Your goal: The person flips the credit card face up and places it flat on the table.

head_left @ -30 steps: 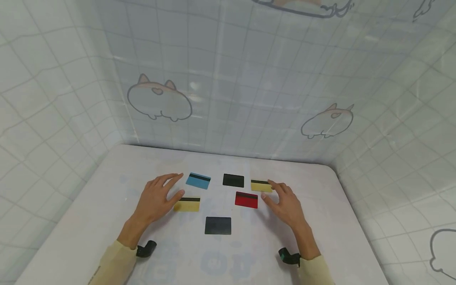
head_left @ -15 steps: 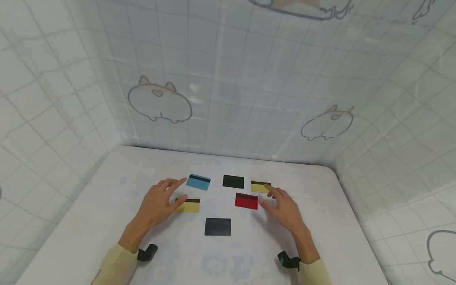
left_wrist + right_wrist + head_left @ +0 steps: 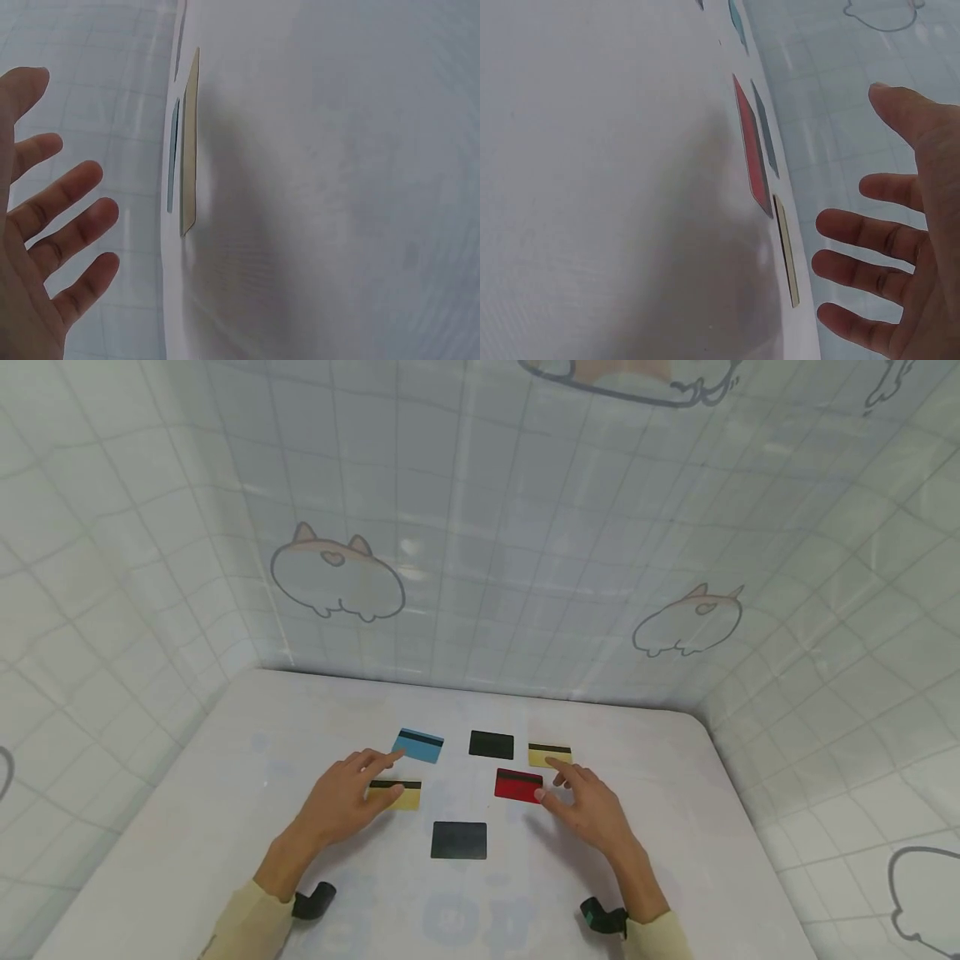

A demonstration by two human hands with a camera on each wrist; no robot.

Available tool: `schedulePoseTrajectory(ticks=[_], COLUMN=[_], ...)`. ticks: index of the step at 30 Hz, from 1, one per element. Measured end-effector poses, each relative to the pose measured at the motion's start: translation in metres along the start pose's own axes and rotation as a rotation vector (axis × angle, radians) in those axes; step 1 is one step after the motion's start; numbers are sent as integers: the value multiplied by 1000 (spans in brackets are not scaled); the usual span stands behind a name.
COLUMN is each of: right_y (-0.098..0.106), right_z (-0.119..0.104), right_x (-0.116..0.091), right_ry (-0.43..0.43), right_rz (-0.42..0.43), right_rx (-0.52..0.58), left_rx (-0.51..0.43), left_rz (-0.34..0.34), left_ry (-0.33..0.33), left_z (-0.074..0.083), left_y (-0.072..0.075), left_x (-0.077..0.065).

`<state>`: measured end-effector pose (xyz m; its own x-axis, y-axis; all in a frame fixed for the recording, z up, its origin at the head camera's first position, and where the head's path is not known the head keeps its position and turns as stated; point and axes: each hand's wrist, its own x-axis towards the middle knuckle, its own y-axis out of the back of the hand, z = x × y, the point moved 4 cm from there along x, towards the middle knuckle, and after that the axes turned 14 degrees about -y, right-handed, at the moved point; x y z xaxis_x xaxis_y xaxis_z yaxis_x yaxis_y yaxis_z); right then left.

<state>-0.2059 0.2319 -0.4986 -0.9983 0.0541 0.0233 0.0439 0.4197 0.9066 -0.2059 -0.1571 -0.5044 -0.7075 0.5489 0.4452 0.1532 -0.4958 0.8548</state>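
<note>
My left hand [image 3: 341, 797] hovers over the near-left yellow card [image 3: 405, 798], its fingers relaxed and apart; the index fingertip overlaps the corner of the blue card [image 3: 423, 747]. In the left wrist view a gap shows between this hand and the yellow card [image 3: 190, 150]. My right hand [image 3: 596, 810] hangs loosely spread, with its thumb over the red card [image 3: 516, 785] and its index fingertip over the far-right yellow card [image 3: 542, 757]. The right wrist view has the red card [image 3: 750, 142] lying flat, apart from the fingers. Neither hand holds anything.
A black card [image 3: 491, 745] lies at the back middle and a dark grey card [image 3: 459, 841] at the front middle. All lie on the white table [image 3: 375, 910]. A tile-patterned curtain [image 3: 510, 568] rises behind and at both sides.
My left hand has moved a little right, toward the blue card. My right hand has shifted left and inward, its thumb now over the red card. The cards keep their places.
</note>
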Motion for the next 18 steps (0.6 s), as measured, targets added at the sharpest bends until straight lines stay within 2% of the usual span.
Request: schedulePoseTrajectory(ticks=[6,12,18], right_y=[-4,-7,-10], right_z=[-2,-5,-9], right_x=[-1,-3,-3], right_ry=[8,7,24], right_rz=[-4,-22,-34], right_rx=[-7,-9,-7], left_rx=[-36,-54,-58], left_rz=[-20,-62,-66], left_ry=[8,43,26], left_z=[5,7,7], left_y=[0,-4,-8], left_x=[0,-1,-1])
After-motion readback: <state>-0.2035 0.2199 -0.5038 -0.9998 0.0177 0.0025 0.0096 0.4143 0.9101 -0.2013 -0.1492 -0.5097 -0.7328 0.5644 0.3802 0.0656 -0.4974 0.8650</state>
